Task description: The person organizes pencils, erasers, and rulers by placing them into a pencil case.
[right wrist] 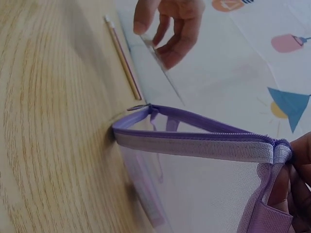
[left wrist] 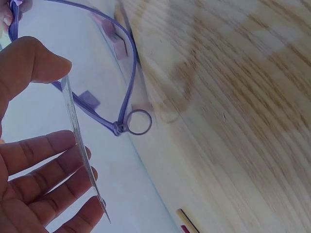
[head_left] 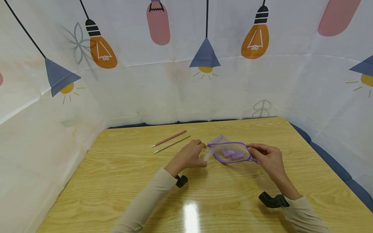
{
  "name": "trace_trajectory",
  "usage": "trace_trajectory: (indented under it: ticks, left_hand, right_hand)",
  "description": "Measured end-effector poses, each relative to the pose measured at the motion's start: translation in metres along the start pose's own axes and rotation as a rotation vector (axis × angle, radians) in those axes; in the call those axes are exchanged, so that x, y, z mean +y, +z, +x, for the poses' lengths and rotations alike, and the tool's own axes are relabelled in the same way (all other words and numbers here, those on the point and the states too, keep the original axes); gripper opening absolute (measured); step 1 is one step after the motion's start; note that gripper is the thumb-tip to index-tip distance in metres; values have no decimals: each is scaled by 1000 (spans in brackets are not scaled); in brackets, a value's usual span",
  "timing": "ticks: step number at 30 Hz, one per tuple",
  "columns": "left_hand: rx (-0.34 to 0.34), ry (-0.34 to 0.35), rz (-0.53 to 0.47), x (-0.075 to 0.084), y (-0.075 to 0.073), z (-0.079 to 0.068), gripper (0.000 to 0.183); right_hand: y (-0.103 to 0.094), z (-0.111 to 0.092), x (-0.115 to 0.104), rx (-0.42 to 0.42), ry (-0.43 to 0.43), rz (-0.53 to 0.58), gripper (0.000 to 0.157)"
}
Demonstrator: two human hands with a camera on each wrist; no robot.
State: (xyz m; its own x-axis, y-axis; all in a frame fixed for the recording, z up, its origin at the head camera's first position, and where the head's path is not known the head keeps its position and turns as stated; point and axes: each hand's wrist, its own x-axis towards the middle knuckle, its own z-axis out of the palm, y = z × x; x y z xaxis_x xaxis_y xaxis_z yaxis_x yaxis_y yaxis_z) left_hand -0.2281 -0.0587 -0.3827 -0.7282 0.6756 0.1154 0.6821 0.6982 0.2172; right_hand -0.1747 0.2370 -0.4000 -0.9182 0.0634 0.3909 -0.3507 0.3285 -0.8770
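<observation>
A mesh zip pouch with purple edging [head_left: 219, 139] lies on the table with its mouth spread wide. My right hand [head_left: 269, 160] pinches its right corner. Small pink-purple blocks [head_left: 233, 154] show through the mesh inside. Just left of the pouch, my left hand [head_left: 190, 155] holds a thin, clear, flat plastic piece [left wrist: 82, 150] between thumb and fingers. It appears edge-on in both wrist views, so its full outline is hard to tell. The pouch's zip ring [left wrist: 139, 122] hangs at the end nearest my left hand.
A red pencil [head_left: 169, 139] and a yellow-gold pencil [head_left: 172, 144] lie side by side behind my left hand on the wooden table [head_left: 116, 181]. A white cloth printed with lamps [head_left: 175, 90] hangs around the table's back and sides.
</observation>
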Motion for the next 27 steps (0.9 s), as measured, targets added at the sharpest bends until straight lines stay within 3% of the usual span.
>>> trace_trajectory:
  ticks: [9, 27]
  left_hand:
    - [-11, -7, 10, 9, 1, 2, 57]
    - [35, 84, 83, 23, 9, 11, 46]
  right_hand:
    - [-1, -1, 0, 3, -7, 3, 23]
    - [-1, -1, 0, 5, -9, 4, 22]
